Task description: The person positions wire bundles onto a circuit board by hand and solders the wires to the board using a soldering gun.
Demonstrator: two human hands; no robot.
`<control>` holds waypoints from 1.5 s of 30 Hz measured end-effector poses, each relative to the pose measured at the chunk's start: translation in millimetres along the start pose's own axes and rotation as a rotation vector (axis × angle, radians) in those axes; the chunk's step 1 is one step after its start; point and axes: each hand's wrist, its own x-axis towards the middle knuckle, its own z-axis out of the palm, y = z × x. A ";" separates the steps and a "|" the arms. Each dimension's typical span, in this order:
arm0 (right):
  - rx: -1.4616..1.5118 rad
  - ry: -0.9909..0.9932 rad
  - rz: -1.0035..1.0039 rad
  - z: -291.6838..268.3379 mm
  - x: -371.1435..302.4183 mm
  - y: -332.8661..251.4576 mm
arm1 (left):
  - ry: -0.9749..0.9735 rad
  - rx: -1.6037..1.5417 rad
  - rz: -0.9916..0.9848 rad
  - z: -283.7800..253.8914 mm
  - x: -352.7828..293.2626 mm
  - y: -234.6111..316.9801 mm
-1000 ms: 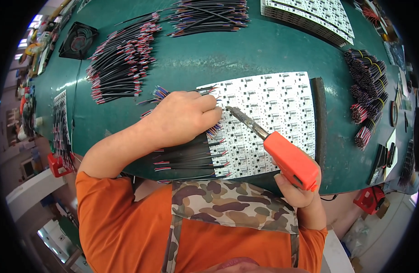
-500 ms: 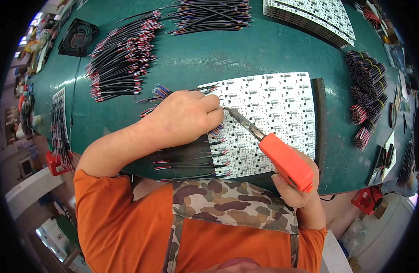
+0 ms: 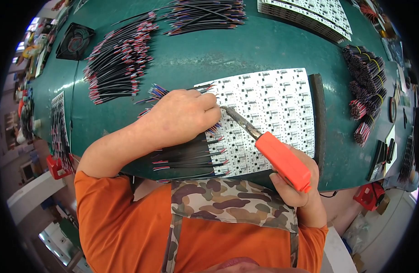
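My left hand [image 3: 184, 113] is closed over several thin black cables [image 3: 158, 93], whose coloured ends stick out on both sides of it. It rests at the left edge of a white circuit board panel [image 3: 268, 113] covered with rows of small parts. My fingertips and the exact grip are partly hidden. My right hand [image 3: 293, 182] is wrapped round a soldering iron [image 3: 282, 159] with a red handle. The iron's tip points up and left, close by my left fingers at the panel. Below my left hand, more cables [image 3: 186, 163] lie with their ends on the panel's left edge.
A dark strip [image 3: 317, 118] borders the panel's right side. Piles of black cables [image 3: 120, 59] and a small fan [image 3: 76, 42] lie at the far left. Stacked white panels [image 3: 305, 16] stand at the back, with tied cable bundles [image 3: 366, 82] at the right.
The whole view has shifted slightly. Both hands keep nearly the same pose, and the iron's tip stays close to my left fingers.
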 end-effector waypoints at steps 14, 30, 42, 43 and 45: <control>0.103 -0.016 0.175 -5.2 -11.8 -3.4 | 0.045 -0.094 0.010 2.6 -1.7 -4.6; 0.126 -0.029 0.175 -3.5 -10.2 -1.6 | -0.066 -0.418 -0.089 -1.2 5.4 -20.3; 0.131 -0.023 0.153 0.3 -9.1 0.2 | -0.030 -0.434 -0.088 0.5 6.0 -18.5; 0.129 -0.021 0.156 0.1 -8.4 -1.5 | -0.030 -0.450 -0.080 0.6 7.2 -19.5; 0.134 -0.027 0.179 -0.9 -7.6 -3.7 | -0.046 -0.457 -0.077 -1.9 8.8 -23.6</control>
